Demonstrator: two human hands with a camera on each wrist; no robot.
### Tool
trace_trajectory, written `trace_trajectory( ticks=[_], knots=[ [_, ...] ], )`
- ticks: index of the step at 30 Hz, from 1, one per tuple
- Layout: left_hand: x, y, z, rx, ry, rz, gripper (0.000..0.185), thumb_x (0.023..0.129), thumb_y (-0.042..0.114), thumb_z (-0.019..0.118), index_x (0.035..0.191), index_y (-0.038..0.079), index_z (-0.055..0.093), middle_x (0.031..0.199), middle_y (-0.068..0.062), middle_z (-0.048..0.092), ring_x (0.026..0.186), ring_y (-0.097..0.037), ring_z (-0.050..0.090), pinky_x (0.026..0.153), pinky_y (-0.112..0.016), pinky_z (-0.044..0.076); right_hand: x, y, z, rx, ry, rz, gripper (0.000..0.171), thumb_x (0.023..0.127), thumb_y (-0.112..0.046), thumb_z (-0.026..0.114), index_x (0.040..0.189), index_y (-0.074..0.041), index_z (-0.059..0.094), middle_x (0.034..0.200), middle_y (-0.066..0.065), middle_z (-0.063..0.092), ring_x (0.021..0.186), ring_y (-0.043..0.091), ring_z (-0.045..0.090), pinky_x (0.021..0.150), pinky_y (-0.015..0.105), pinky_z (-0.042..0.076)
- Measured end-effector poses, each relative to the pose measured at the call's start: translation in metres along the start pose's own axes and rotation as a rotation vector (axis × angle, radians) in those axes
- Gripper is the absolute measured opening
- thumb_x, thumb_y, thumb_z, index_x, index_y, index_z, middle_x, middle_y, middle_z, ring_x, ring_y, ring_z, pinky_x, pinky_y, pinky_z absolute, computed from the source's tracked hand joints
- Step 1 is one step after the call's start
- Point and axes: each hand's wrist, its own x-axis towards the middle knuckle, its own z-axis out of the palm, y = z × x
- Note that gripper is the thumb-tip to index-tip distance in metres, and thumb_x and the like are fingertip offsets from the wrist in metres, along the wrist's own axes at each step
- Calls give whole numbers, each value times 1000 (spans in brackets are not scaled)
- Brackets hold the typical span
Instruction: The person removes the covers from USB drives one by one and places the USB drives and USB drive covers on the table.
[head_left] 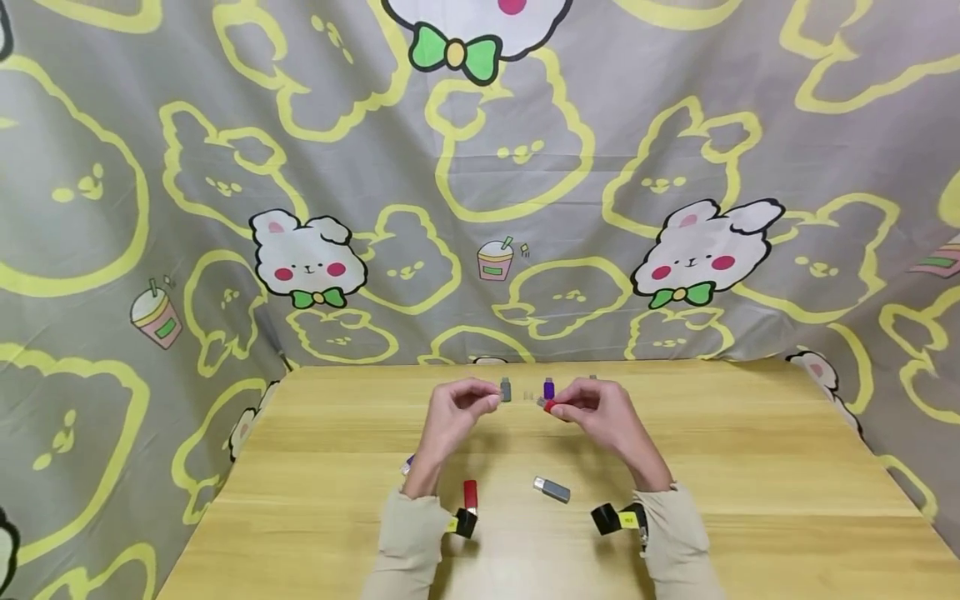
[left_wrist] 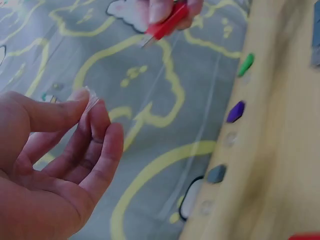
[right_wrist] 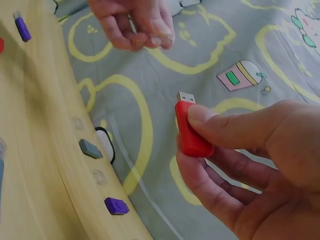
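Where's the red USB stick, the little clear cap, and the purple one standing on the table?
red USB stick (right_wrist: 192, 134), right wrist view, its red body
clear cap (left_wrist: 91, 101), left wrist view, its tip between fingertips
purple stick (head_left: 549, 388), head view, its upright body

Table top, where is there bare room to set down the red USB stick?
Bare wood lies on the table right of the right hand, and left of the left hand. Crowded: between the forearms around the grey stick, and the far-edge row.

Pale wooden table (head_left: 750, 467) with a grey drive (head_left: 552, 489), a red one (head_left: 470, 494) (near edge), small caps at the back.
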Motion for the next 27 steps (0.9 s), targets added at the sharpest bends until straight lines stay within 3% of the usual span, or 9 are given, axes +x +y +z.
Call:
trace_trajectory(
  ticks=[3, 5, 8, 13, 19, 27],
  knots=[
    [-2, -1, 6, 34, -82, -27, 11, 90, 1, 77, 101, -4, 77, 100, -17, 74, 81, -17, 68, 76, -29, 60, 0, 3, -3, 14, -2, 1, 8, 85, 0, 82, 91, -2, 76, 89, 9, 75, 74, 19, 69, 62, 22, 55],
    [-1, -3, 9, 51, -97, -34, 12, 91, 4, 77, 101, -1, 78, 101, -14, 74, 82, -16, 68, 78, -33, 61, 0, 4, -2, 23, -20, -11, 11, 86, -1, 81, 95, -1, 77, 93, 11, 75, 78, 20, 71, 65, 24, 58],
    [-2, -7, 7, 42, -46, -32, 11, 90, 1, 77, 100, -3, 77, 99, -15, 75, 81, -20, 69, 75, -30, 60, 1, 5, 2, 14, -41, -6, 15, 87, 0, 80, 102, -1, 77, 97, 13, 76, 81, 23, 72, 68, 24, 59],
    [0, -10, -8, -6, 47, 15, 11, 89, -4, 76, 99, -7, 76, 96, -23, 74, 80, -26, 70, 70, -19, 56, 1, 9, 8, -9, -46, 5, 16, 91, 2, 76, 107, -1, 78, 101, 14, 76, 84, 26, 72, 67, 23, 57],
    [2, -11, -26, -14, 85, 2, 12, 91, -1, 76, 101, -7, 75, 97, -22, 74, 78, -15, 68, 73, -20, 57, 4, 11, 16, -27, -27, 9, 13, 90, 2, 76, 102, -2, 78, 99, 13, 76, 83, 25, 73, 69, 24, 58],
    [3, -13, -40, -18, 135, -36, 12, 91, -1, 76, 101, -7, 76, 97, -21, 74, 78, -14, 68, 74, -21, 57, 17, 7, 33, 15, -31, 22, 12, 88, 2, 78, 99, -2, 76, 100, 13, 74, 82, 23, 72, 69, 25, 58]
  ],
)
